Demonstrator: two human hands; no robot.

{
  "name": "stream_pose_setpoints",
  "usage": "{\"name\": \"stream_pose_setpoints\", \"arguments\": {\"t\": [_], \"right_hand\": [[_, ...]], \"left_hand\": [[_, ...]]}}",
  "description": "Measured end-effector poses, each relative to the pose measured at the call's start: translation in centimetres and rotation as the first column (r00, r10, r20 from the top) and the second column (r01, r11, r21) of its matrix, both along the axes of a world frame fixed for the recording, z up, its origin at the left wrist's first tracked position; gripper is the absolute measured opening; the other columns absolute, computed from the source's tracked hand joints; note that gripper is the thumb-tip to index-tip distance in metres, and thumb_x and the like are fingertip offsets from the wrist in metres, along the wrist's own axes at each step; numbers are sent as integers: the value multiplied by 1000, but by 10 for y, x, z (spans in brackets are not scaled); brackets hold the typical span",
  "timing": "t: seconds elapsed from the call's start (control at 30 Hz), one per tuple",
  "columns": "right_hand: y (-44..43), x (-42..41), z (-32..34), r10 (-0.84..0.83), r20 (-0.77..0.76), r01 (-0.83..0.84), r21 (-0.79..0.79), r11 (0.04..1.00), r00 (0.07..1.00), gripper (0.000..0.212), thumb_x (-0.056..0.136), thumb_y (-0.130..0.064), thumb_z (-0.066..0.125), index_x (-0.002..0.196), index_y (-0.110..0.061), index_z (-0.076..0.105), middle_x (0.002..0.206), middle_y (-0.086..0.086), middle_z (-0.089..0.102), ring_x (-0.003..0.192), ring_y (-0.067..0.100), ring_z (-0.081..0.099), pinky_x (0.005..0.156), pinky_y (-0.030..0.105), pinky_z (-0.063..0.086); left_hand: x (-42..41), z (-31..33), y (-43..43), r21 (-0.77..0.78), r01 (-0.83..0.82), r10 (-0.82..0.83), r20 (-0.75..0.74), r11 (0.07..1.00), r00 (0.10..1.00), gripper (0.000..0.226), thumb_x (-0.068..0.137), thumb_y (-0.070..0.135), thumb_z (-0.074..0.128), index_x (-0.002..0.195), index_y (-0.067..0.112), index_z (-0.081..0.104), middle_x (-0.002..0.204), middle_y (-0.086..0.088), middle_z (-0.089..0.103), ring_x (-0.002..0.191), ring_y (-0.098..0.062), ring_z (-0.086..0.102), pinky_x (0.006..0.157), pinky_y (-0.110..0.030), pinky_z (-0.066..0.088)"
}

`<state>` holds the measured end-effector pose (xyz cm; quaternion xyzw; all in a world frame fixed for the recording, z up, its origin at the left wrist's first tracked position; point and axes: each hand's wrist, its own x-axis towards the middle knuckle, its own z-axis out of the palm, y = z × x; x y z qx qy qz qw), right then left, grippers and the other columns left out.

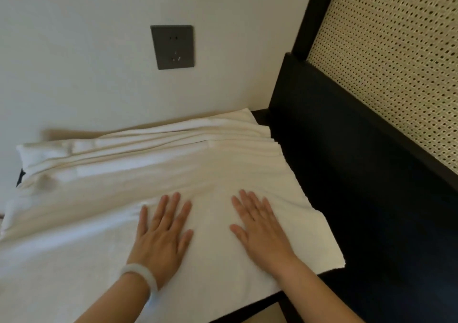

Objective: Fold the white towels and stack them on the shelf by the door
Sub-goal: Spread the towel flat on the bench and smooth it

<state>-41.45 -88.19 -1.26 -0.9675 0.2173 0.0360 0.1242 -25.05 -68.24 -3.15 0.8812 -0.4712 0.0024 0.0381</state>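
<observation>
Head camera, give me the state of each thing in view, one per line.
white towel: spread over the dark table, rumpled near the wall.
left hand: open, pressed flat on the towel.
right hand: open, pressed flat on the towel.
bracelet: worn on the left wrist.
wall socket: nothing plugged in.

Nothing legible in front of me.

I can read no word, number or brand mark anywhere: the white towel (124, 199) carries no lettering I can make out, the grey wall socket (172, 47) shows only its pin holes, and the woven cane panel (386, 75) is plain pattern.
</observation>
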Motion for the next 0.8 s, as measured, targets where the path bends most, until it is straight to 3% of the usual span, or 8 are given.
{"name": "stream_pose_setpoints", "arguments": {"t": [0.13, 0.27, 0.37, 0.43, 0.53, 0.63, 0.7, 0.8], "right_hand": [[-57, -38, 2, -222, 25, 223, -53, 973, 975, 85, 85, -72, -13, 157, -27, -7, 161, -12, -16, 147, 3, -20, 121, 30, -13], [-75, -14, 9, -380, 52, 383, -74, 921, 924, 93, 83, -68, -9, 158, -15, -2, 166, 1, -7, 151, 12, -13, 122, 35, -13], [-40, 7, 4, -66, 92, 69, -19, 997, 994, 85, 91, -66, 7, 158, -15, 6, 164, -1, -4, 150, 9, -11, 120, 31, -14], [-35, 2, -5, 59, 64, -55, -65, 996, 996, 81, 94, -67, 3, 159, -18, 7, 164, -5, -3, 152, 10, -6, 122, 33, -8], [-72, -8, -8, -242, 31, 244, -123, 962, 970, 85, 91, -65, -2, 158, -14, 2, 164, -2, -4, 153, 14, -5, 123, 35, -8], [-85, 0, 8, -477, 10, 471, -183, 863, 879, 75, 101, -55, 10, 157, -6, 5, 166, 10, 7, 153, 23, 2, 123, 42, -3], [-51, 26, 12, -341, 143, 360, -145, 922, 929, 71, 101, -48, 18, 155, -3, 21, 162, 15, 21, 152, 27, 15, 123, 40, -2], [24, 56, 0, 66, 188, -39, -144, 989, 980, 64, 95, -45, 33, 146, -9, 45, 152, 14, 43, 142, 28, 38, 116, 42, 14]], "left_hand": [[-1, -5, 2, -25, 10, -9, 40, 1000, 999, 61, 100, 51, 21, 156, 27, 21, 163, -1, 17, 150, -24, 11, 116, -54, 10], [-2, -4, 1, -13, 5, -4, 47, 1000, 999, 62, 99, 50, 22, 156, 26, 23, 163, -2, 19, 150, -24, 13, 115, -55, 12], [-2, -4, 1, -16, 4, -3, 44, 1000, 999, 62, 99, 50, 23, 155, 25, 25, 162, -2, 21, 150, -24, 14, 115, -54, 12], [-2, -3, 1, -3, 9, -9, 36, 1000, 999, 62, 99, 50, 23, 156, 26, 23, 163, -1, 20, 150, -23, 12, 115, -54, 12], [-2, -2, 1, 6, 2, -3, 45, 1000, 999, 61, 100, 50, 20, 156, 26, 21, 163, -1, 18, 150, -23, 10, 115, -54, 12], [-3, 0, 0, 20, -4, 4, 24, 1000, 1000, 60, 100, 50, 22, 154, 25, 28, 162, -3, 23, 149, -25, 16, 114, -54, 13], [-3, 1, -2, 33, -6, 6, 9, 999, 1000, 60, 99, 50, 23, 153, 25, 31, 161, -3, 25, 149, -26, 20, 114, -55, 14], [-3, 4, -2, 49, -9, 9, -2, 999, 1000, 59, 100, 49, 23, 151, 23, 37, 159, -5, 29, 146, -29, 26, 112, -55, 15]]}}
